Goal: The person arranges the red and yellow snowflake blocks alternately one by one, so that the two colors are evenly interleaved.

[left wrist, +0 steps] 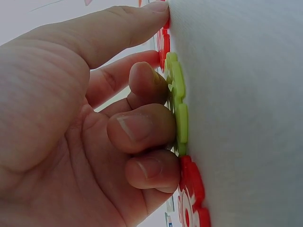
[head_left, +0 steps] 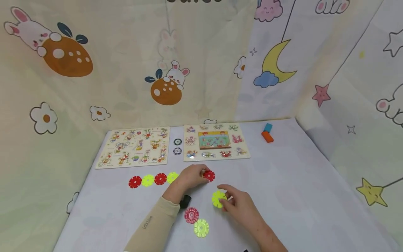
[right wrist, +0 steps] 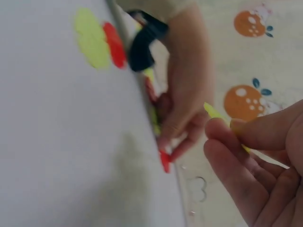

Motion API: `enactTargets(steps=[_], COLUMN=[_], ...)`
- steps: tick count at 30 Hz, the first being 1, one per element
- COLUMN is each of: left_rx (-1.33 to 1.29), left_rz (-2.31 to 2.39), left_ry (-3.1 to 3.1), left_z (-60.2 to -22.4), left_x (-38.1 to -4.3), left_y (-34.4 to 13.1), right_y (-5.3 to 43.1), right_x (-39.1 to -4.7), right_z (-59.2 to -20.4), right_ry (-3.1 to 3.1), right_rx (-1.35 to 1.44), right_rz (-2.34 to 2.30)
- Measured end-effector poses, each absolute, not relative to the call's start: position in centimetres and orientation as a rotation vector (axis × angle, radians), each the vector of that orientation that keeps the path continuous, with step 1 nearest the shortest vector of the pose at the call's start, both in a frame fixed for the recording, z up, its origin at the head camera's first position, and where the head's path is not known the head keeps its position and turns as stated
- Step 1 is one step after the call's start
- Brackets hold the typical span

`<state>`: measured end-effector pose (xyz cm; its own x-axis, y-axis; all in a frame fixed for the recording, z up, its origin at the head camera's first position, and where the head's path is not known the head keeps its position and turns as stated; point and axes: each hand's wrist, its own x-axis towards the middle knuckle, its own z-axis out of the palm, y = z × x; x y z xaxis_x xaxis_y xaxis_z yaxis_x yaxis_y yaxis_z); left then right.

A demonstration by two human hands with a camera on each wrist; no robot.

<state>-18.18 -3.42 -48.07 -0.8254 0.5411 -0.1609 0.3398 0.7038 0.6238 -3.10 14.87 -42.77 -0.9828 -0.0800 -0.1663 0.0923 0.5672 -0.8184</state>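
Observation:
My left hand [head_left: 190, 176] pinches a red notched plastic disc [head_left: 210, 175] between thumb and index finger, flat on the table. Its other fingers curl down onto a yellow-green disc [left wrist: 182, 123] beside it, with another red disc [left wrist: 193, 189] nearer the wrist. Leftward the row carries on, a red disc [head_left: 135, 182] at its far end. In my right hand [head_left: 240, 204] a yellow-green disc [head_left: 218, 199] is pinched by thumb and fingertips, raised off the table in the right wrist view. The left hand hides part of the row in the head view.
Nearer me lie a pinkish-red disc [head_left: 191, 215] and a yellow-green disc [head_left: 201, 228], edges touching. Two picture puzzle boards [head_left: 133, 147] [head_left: 217, 141] lie at the back, two round chips [head_left: 177, 151] between them. Blue [head_left: 268, 127] and orange blocks [head_left: 267, 137] sit back right.

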Motion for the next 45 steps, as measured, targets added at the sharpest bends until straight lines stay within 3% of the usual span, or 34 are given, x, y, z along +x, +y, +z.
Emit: enactTargets(steps=[16,25,45], left_rx=[0.716,0.746,0.778], left_rz=[0.810,0.770,0.717], left_ry=[2.570,2.582,2.559], left_z=[-47.7,-47.4,-46.1], left_x=[-17.8,-17.7,-18.3], left_y=[-1.9,-1.5,0.7], right_y=[18.7,19.1,18.7], right_x=[-12.4,-12.3,-12.6], right_z=[-44.8,-46.0,-47.1], right_ry=[2.750,2.752,2.770], right_rx=[0.331,0.287,0.165], right_rz=[-1.174,-0.973,-1.105])
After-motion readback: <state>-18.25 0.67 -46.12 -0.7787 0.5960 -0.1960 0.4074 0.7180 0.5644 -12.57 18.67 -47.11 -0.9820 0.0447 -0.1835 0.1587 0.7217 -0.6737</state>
